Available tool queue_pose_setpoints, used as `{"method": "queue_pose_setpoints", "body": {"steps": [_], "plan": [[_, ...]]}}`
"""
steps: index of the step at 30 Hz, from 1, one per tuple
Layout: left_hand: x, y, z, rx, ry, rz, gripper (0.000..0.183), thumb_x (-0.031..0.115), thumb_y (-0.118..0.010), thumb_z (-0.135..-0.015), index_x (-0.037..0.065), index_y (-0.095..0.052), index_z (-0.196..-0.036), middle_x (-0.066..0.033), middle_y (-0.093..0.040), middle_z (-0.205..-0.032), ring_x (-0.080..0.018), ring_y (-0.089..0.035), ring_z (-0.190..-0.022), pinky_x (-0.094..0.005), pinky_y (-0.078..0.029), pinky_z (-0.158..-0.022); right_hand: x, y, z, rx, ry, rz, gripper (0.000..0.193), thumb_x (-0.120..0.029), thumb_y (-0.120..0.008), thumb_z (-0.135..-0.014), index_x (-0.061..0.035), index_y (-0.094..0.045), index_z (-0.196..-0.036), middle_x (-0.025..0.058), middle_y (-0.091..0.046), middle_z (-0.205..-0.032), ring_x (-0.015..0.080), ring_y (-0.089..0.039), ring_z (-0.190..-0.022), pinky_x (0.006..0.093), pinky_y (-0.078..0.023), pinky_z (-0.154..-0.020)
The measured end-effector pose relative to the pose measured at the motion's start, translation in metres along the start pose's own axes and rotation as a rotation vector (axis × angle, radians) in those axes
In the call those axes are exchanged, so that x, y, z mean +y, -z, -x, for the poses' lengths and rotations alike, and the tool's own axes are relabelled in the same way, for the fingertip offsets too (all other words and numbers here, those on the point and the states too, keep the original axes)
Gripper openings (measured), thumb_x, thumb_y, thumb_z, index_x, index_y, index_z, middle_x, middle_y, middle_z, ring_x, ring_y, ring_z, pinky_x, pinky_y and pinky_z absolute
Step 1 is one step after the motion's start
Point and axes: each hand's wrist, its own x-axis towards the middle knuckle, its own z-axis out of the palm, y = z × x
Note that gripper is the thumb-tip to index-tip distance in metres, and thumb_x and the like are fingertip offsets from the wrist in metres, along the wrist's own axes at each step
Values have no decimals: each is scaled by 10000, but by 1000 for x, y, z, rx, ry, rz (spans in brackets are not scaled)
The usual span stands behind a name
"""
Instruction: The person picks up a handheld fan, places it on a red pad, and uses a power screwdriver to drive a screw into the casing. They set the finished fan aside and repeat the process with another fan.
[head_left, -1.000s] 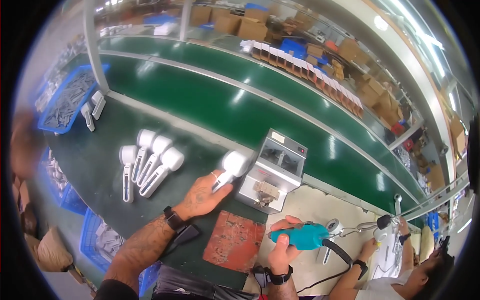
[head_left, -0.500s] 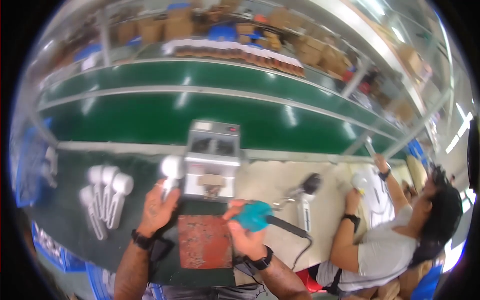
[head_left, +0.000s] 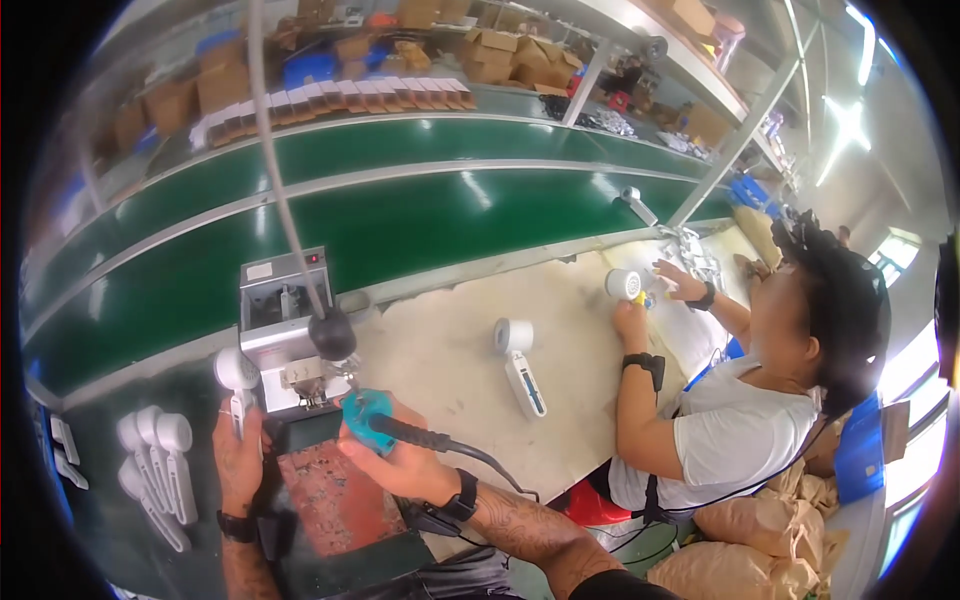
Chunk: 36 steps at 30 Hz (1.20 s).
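Observation:
My left hand (head_left: 240,455) is wrapped round the handle of a white handheld fan (head_left: 236,370), its round head upward, just left of a grey box-shaped screw feeder (head_left: 285,330). In my right hand (head_left: 405,465) is a teal electric screwdriver (head_left: 368,420) with a black cable trailing right. Its metal tip points toward the feeder's front; whether it touches a screw is too small to tell. A worn red mat (head_left: 335,495) lies between my hands. Several more white fans (head_left: 160,450) lie together at the left, and a single fan (head_left: 520,370) rests on the pale board to the right.
A black rounded fitting (head_left: 333,335) hangs on a rod before the feeder. Behind runs a green conveyor belt (head_left: 400,225), carrying one fan (head_left: 638,207) at its right. A co-worker (head_left: 740,430) sits at my right, with a fan in one hand. Blue bins stand at the left edge.
The view has turned right, so the bench appears shifted left. The co-worker's far arm has drawn back from the belt, where a fan now lies. My hands keep hold of the fan and screwdriver.

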Motion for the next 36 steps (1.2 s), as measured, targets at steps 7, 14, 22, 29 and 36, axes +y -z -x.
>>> {"method": "queue_pose_setpoints", "body": {"steps": [7, 14, 22, 29, 36], "plan": [[-3, 1, -1, 7, -19, 11, 245, 253, -566, -1059, 31, -568, -1164, -32, -628, -879, -88, -564, -625, -249, -456, -543, -4, -1, 0, -15, -8, 7, 254, -89, -740, -902, -2, -629, -1113, 147, -664, -1086, 270, -665, -943, 387, -529, -834], [-3, -1, -5, -5, -32, -6, 296, 285, -532, -1079, 22, -572, -1206, -44, -631, -880, -91, -566, -629, -250, -449, -535, 3, 0, -3, -15, 15, 25, 359, -172, -740, -918, -5, -602, -1204, 167, -668, -1081, 294, -679, -953, 378, -531, -849], [-15, 4, -3, 11, -16, 66, 415, 383, -442, -1111, 23, -572, -1273, -59, -645, -889, -98, -575, -631, -249, -448, -532, -3, 1, -1, -1, -8, 35, 325, -148, -746, -912, -19, -620, -1182, 140, -652, -1056, 258, -643, -905, 359, -517, -809], [-14, 7, -4, -8, 19, -3, 416, 399, -468, -1101, 25, -578, -1246, -59, -645, -893, -99, -567, -632, -254, -451, -558, -3, 0, -2, -6, -21, 17, 458, -244, -723, -933, 14, -574, -1280, 200, -671, -1066, 332, -685, -944, 382, -531, -851], [-6, 0, 3, 17, 34, -17, 405, 403, -493, -1093, 29, -587, -1217, -56, -639, -890, -103, -562, -636, -257, -446, -564, -8, 3, 3, -29, -61, 44, 470, -242, -715, -934, 11, -559, -1299, 214, -670, -1088, 377, -683, -971, 406, -533, -860]]}}
